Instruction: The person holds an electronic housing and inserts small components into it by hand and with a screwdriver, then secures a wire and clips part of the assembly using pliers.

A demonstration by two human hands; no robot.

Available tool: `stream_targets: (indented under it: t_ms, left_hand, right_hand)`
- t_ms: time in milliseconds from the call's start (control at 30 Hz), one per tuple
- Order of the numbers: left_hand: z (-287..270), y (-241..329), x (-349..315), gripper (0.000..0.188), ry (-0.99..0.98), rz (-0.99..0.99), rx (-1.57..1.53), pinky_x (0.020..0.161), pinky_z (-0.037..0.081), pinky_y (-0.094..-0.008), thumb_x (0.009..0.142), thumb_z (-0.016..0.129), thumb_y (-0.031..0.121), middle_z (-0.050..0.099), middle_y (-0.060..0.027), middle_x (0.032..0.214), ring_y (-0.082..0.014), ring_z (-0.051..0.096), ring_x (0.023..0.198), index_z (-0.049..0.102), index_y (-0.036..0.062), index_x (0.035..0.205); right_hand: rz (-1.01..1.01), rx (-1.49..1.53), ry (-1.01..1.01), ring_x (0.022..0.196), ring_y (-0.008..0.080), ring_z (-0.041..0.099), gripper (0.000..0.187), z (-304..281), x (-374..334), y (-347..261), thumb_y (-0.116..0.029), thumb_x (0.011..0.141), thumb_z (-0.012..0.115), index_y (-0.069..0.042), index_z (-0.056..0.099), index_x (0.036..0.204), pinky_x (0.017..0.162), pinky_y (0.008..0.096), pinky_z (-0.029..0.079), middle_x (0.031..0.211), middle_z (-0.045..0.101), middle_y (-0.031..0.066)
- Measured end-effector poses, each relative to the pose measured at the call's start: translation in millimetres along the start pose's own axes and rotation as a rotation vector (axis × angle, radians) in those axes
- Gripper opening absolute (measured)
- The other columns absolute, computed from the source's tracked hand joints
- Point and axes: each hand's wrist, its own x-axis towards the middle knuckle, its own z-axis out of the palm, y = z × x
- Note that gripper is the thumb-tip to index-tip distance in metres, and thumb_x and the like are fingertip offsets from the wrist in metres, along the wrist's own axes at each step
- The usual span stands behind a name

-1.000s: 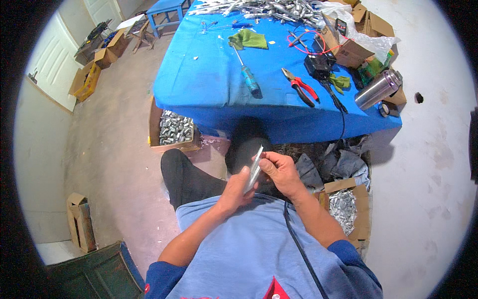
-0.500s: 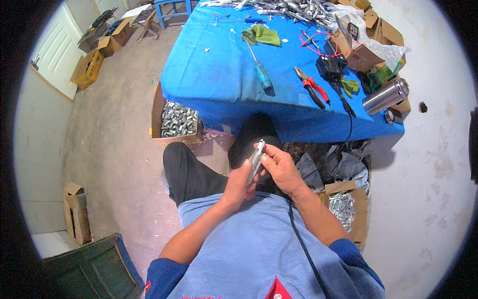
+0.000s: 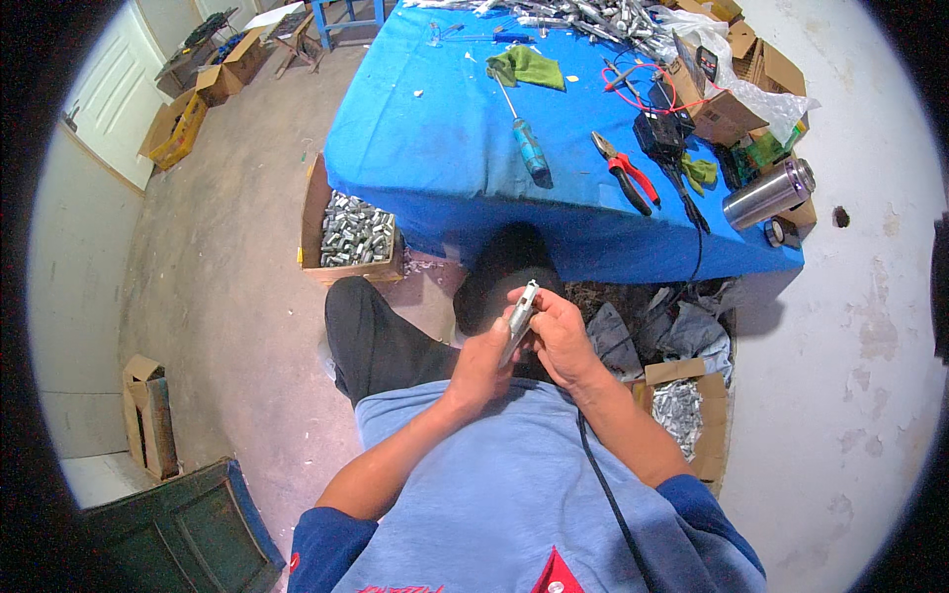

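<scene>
Above my lap I hold a slim silvery metal part (image 3: 521,318), tilted with its narrow, notched end up and away from me. My left hand (image 3: 483,364) is closed round its lower length, the thumb lying along the side. At the upper end, the fingers of my right hand (image 3: 562,341) are bent against the part's right side and behind it. Whether anything small sits between those right fingertips is hidden. The part's lower end disappears inside my left palm.
The blue-covered table (image 3: 435,148) ahead bears a screwdriver (image 3: 529,148), red-handled pliers (image 3: 625,173), a green cloth (image 3: 526,67), a steel flask (image 3: 769,194) and a heap of metal parts (image 3: 593,22). Boxes of metal pieces stand left (image 3: 310,222) and right (image 3: 714,435). A black cord (image 3: 613,504) crosses my shirt.
Both hands and the metal part have shifted slightly right. My right fingers have curled in lower along the part, and more of its notched upper end shows.
</scene>
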Motion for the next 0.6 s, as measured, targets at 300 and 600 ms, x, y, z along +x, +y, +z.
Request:
stream_targets:
  t_ms: [300,600]
  left_hand:
    - [-6,4,2,0.061,-0.216,-0.133,-0.321,0.039,0.023,-0.0235,0.096,0.032,0.065,0.036,0.0036,0.05,-0.0078,0.028,0.04,0.051,0.0092,0.081]
    - [-4,1,3,0.051,-0.126,0.132,0.152,0.042,0.027,-0.022,0.096,0.047,0.056,0.044,0.002,0.065,-0.0062,0.035,0.049,0.057,0.0059,0.088]
  right_hand:
    - [-0.104,-0.17,0.014,0.065,0.0122,0.063,0.028,-4,-1,-3,-0.014,0.09,0.054,0.002,0.056,0.114,0.057,0.0219,0.047,0.086,0.066,0.0067]
    - [-0.211,-0.54,0.167,0.077,0.009,0.062,0.038,2,-8,-10,-0.007,0.087,0.06,0.007,0.054,0.121,0.062,0.0237,0.05,0.094,0.066,0.01]
